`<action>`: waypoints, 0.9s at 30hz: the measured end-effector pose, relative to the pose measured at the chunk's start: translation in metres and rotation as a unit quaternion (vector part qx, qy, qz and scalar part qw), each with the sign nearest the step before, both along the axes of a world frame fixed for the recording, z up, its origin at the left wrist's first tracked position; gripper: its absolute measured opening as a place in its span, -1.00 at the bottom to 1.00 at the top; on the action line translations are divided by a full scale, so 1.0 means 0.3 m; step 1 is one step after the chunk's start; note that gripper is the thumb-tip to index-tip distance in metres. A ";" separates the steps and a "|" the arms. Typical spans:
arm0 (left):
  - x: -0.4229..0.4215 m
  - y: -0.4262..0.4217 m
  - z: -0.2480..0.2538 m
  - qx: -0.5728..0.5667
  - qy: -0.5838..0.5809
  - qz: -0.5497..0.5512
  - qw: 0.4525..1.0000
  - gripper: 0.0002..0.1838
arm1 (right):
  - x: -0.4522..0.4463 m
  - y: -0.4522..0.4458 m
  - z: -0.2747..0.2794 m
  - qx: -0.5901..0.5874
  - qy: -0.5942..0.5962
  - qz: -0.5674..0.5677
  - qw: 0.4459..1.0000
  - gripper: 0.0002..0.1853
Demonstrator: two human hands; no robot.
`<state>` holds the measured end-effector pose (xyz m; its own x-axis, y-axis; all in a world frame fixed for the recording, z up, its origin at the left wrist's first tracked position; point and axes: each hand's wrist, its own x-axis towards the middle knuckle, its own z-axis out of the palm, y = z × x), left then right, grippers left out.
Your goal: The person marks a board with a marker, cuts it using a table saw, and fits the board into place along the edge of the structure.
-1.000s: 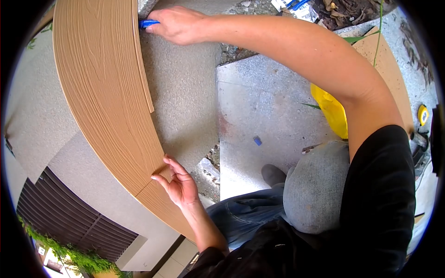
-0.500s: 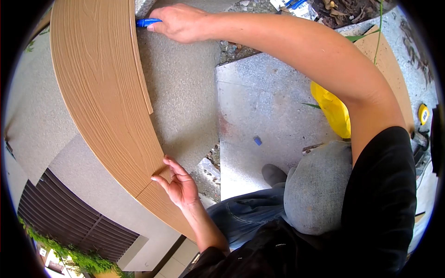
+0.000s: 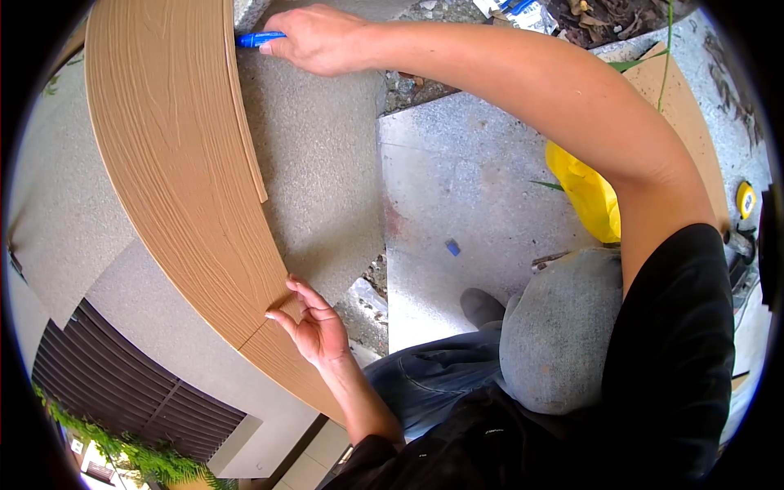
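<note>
A long tan board with wood-grain texture (image 3: 175,163) runs down the left of the head view, looking curved in the lens. A thin strip (image 3: 247,147) of the same colour lies along its right edge. At the top, my right hand (image 3: 314,39) is closed around a blue pen or marker (image 3: 260,39), whose far end meets the board's edge. Lower down, my left hand (image 3: 314,327) is at the board's right edge, palm up. Its thumb and fingers are spread, with the thumb tip over the board beside a thin dark line across it.
Grey slabs (image 3: 449,180) lie below, with a small blue piece (image 3: 452,247) on them. A yellow bag (image 3: 584,196) is beside my knee. On the right are a tape measure (image 3: 745,200) and another tan board (image 3: 678,114). A dark slatted grille (image 3: 139,376) stands lower left.
The upper part of the board and its strip has shifted very slightly left in view. Both hands hold nearly the same positions.
</note>
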<state>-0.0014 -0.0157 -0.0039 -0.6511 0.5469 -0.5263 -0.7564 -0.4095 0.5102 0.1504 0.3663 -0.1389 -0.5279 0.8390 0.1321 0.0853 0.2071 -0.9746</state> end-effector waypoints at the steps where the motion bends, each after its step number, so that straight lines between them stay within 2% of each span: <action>1: 0.006 0.006 0.004 -0.005 -0.005 0.002 1.000 -0.26 | 0.005 -0.001 -0.002 -0.002 0.000 -0.002 1.000 -0.57; 26: 0.018 0.017 0.007 -0.016 -0.005 0.004 1.000 -0.23 | 0.037 0.004 -0.034 0.011 0.040 -0.012 0.999 -0.57; 27: 0.016 0.017 0.007 -0.016 -0.005 0.004 1.000 -0.23 | 0.034 0.002 -0.047 -0.014 0.058 -0.015 0.998 -0.57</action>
<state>0.0035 -0.0107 -0.0019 -0.6506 0.5243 -0.5494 -0.7577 -0.3993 0.5162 0.1605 0.3668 -0.1529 -0.4857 0.8580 0.1669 -0.0227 0.1785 -0.9837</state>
